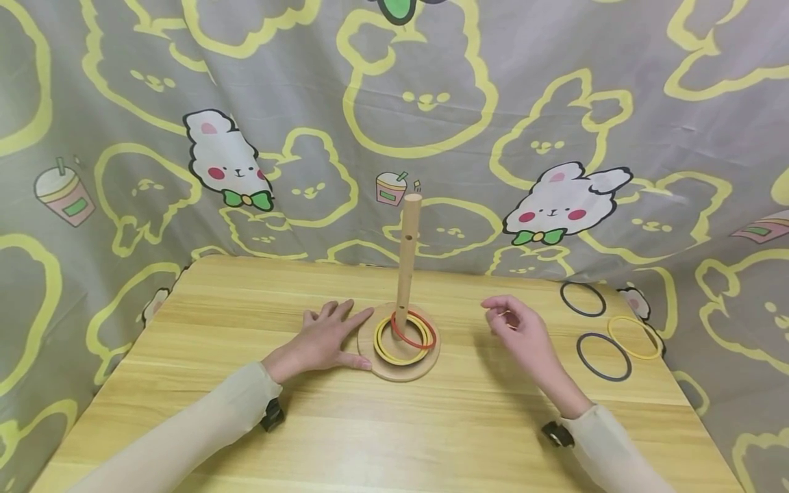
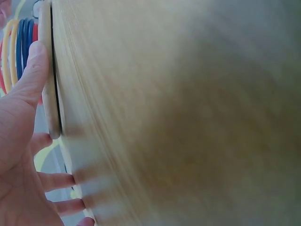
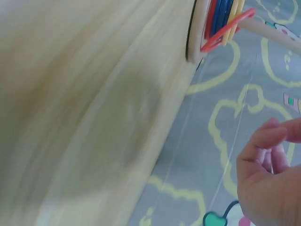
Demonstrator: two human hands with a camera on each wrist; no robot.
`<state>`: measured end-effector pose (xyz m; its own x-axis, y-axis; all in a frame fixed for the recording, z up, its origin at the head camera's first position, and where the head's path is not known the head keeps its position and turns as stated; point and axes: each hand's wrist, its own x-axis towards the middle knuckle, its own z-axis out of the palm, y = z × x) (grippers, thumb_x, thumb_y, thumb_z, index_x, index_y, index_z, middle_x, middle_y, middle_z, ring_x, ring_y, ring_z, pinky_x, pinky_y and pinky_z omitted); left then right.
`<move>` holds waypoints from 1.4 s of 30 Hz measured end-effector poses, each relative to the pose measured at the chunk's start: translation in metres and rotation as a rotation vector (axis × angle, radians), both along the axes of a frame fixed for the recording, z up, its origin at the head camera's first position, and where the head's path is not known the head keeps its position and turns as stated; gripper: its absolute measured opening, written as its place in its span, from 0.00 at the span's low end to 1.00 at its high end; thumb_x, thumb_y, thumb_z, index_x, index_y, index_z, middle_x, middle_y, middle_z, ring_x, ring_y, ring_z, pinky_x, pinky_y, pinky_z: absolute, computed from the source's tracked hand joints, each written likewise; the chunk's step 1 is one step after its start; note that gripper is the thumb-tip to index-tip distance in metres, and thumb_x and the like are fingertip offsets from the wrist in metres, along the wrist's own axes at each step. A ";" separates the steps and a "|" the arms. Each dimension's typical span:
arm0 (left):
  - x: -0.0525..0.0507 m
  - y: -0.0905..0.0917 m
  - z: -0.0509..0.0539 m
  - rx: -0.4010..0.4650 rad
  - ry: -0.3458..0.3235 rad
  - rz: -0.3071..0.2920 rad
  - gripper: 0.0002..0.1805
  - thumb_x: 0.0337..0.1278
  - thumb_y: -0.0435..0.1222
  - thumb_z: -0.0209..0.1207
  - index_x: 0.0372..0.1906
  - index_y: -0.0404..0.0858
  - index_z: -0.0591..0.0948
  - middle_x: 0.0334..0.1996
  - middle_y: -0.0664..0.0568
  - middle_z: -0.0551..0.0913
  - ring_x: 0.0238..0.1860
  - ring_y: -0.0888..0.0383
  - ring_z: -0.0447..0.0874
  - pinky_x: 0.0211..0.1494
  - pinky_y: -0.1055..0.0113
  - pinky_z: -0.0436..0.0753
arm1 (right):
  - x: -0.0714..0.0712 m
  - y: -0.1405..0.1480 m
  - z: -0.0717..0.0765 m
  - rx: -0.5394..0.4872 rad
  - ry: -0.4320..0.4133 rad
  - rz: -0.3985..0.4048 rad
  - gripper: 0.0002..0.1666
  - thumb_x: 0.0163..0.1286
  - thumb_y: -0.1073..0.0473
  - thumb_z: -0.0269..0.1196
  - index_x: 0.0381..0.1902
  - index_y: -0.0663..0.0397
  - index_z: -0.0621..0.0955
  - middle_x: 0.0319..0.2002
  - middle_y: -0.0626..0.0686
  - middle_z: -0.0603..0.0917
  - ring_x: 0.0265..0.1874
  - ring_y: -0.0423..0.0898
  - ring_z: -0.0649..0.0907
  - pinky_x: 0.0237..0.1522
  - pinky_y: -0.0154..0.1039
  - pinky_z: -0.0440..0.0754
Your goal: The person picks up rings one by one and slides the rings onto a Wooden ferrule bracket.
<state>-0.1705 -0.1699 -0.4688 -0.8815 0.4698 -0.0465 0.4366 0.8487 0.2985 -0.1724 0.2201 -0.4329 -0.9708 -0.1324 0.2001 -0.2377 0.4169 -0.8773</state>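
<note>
A wooden peg (image 1: 407,260) stands upright on a round wooden base (image 1: 366,346). Around its foot lies a stack of rings, with yellow rings (image 1: 378,346) above blue rings (image 2: 22,49) and a red one lowest. On top, a red ring (image 1: 434,337) leans at a tilt around the peg. My left hand (image 1: 320,342) is spread on the table at the base's left side, its thumb touching the base edge. To the right of the base, my right hand (image 1: 520,335) hovers above the table, fingers loosely bent and holding nothing.
At the table's right side lie two dark blue rings (image 1: 578,349) and a yellow ring (image 1: 661,348), apart from the base. A grey patterned curtain (image 1: 308,89) hangs behind the wooden table (image 1: 382,438) and along its sides.
</note>
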 end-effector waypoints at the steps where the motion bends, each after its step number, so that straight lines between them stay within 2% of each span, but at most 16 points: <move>1: 0.000 0.000 0.000 0.000 -0.001 -0.001 0.60 0.56 0.71 0.70 0.88 0.47 0.64 0.81 0.30 0.61 0.77 0.24 0.60 0.59 0.30 0.66 | 0.002 0.006 0.000 -0.006 0.009 -0.010 0.12 0.82 0.64 0.62 0.57 0.64 0.85 0.45 0.59 0.85 0.37 0.44 0.87 0.37 0.37 0.85; 6: -0.001 0.000 -0.001 -0.007 0.001 -0.002 0.61 0.56 0.72 0.70 0.88 0.47 0.64 0.82 0.30 0.61 0.77 0.24 0.60 0.59 0.30 0.66 | 0.014 0.042 -0.002 0.052 0.046 -0.087 0.14 0.82 0.63 0.64 0.59 0.63 0.85 0.47 0.57 0.85 0.39 0.36 0.86 0.41 0.32 0.84; 12: -0.001 0.000 -0.001 -0.008 0.003 0.000 0.61 0.56 0.72 0.70 0.88 0.47 0.64 0.81 0.29 0.61 0.77 0.24 0.60 0.59 0.28 0.67 | 0.022 0.092 -0.014 0.256 0.074 -0.204 0.15 0.79 0.61 0.66 0.59 0.61 0.86 0.45 0.54 0.87 0.37 0.32 0.83 0.40 0.26 0.76; 17: 0.000 0.000 -0.001 -0.002 0.009 0.000 0.61 0.56 0.72 0.70 0.88 0.47 0.64 0.81 0.29 0.61 0.77 0.24 0.60 0.60 0.27 0.67 | 0.027 0.134 -0.025 0.395 0.007 -0.216 0.20 0.79 0.57 0.68 0.62 0.64 0.83 0.47 0.57 0.88 0.37 0.31 0.81 0.39 0.27 0.75; 20: 0.000 0.000 -0.002 0.003 0.014 -0.005 0.60 0.56 0.72 0.70 0.88 0.47 0.64 0.81 0.29 0.61 0.77 0.24 0.60 0.59 0.27 0.67 | 0.029 0.157 -0.030 0.455 -0.064 -0.185 0.26 0.80 0.55 0.69 0.66 0.67 0.79 0.51 0.61 0.87 0.41 0.39 0.83 0.38 0.29 0.76; 22: 0.000 0.000 -0.001 0.007 0.012 -0.006 0.60 0.56 0.72 0.70 0.87 0.47 0.64 0.81 0.29 0.61 0.77 0.24 0.60 0.59 0.27 0.66 | 0.029 0.169 -0.033 0.491 -0.112 -0.160 0.29 0.81 0.53 0.68 0.67 0.69 0.76 0.52 0.63 0.85 0.45 0.49 0.86 0.39 0.31 0.78; 25: 0.000 0.000 -0.001 0.007 0.009 -0.004 0.60 0.56 0.71 0.70 0.87 0.47 0.64 0.81 0.29 0.61 0.77 0.24 0.60 0.59 0.28 0.66 | 0.027 0.183 -0.036 0.539 -0.165 -0.116 0.31 0.81 0.51 0.68 0.66 0.73 0.75 0.54 0.65 0.84 0.50 0.64 0.87 0.46 0.44 0.82; 27: 0.000 0.000 -0.001 0.009 0.007 -0.005 0.60 0.56 0.71 0.71 0.87 0.46 0.64 0.81 0.29 0.61 0.77 0.24 0.60 0.59 0.28 0.66 | 0.025 0.189 -0.037 0.576 -0.172 -0.097 0.30 0.81 0.51 0.67 0.63 0.75 0.77 0.52 0.66 0.84 0.52 0.69 0.86 0.48 0.52 0.82; 29: 0.000 0.000 -0.001 0.014 0.009 -0.007 0.60 0.57 0.71 0.71 0.87 0.46 0.64 0.81 0.29 0.61 0.77 0.23 0.60 0.58 0.28 0.66 | 0.023 0.192 -0.038 0.616 -0.164 -0.089 0.26 0.80 0.52 0.67 0.58 0.73 0.81 0.48 0.63 0.86 0.49 0.66 0.87 0.48 0.57 0.81; 34: 0.000 0.000 -0.001 0.016 0.007 -0.008 0.60 0.57 0.70 0.71 0.87 0.45 0.64 0.81 0.28 0.61 0.77 0.23 0.59 0.58 0.28 0.66 | 0.022 0.188 -0.035 0.682 -0.147 -0.082 0.09 0.78 0.57 0.67 0.42 0.59 0.87 0.38 0.50 0.88 0.39 0.50 0.84 0.42 0.50 0.79; 38: 0.000 0.000 0.000 0.004 0.003 -0.002 0.60 0.57 0.70 0.71 0.87 0.46 0.65 0.81 0.29 0.61 0.77 0.24 0.60 0.59 0.28 0.66 | 0.024 0.177 -0.032 0.683 -0.159 -0.082 0.08 0.75 0.57 0.67 0.39 0.56 0.88 0.37 0.49 0.89 0.36 0.46 0.82 0.41 0.47 0.80; 42: 0.000 0.000 0.000 -0.004 0.009 -0.004 0.60 0.57 0.71 0.70 0.87 0.46 0.65 0.81 0.29 0.62 0.77 0.24 0.60 0.59 0.28 0.67 | 0.030 0.160 -0.028 0.642 -0.141 -0.077 0.06 0.73 0.58 0.69 0.40 0.55 0.88 0.36 0.48 0.88 0.36 0.45 0.82 0.40 0.43 0.80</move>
<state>-0.1705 -0.1695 -0.4685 -0.8799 0.4734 -0.0401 0.4430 0.8481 0.2907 -0.1424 0.3804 -0.4607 -0.9934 -0.1119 -0.0249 -0.0872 0.8787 -0.4693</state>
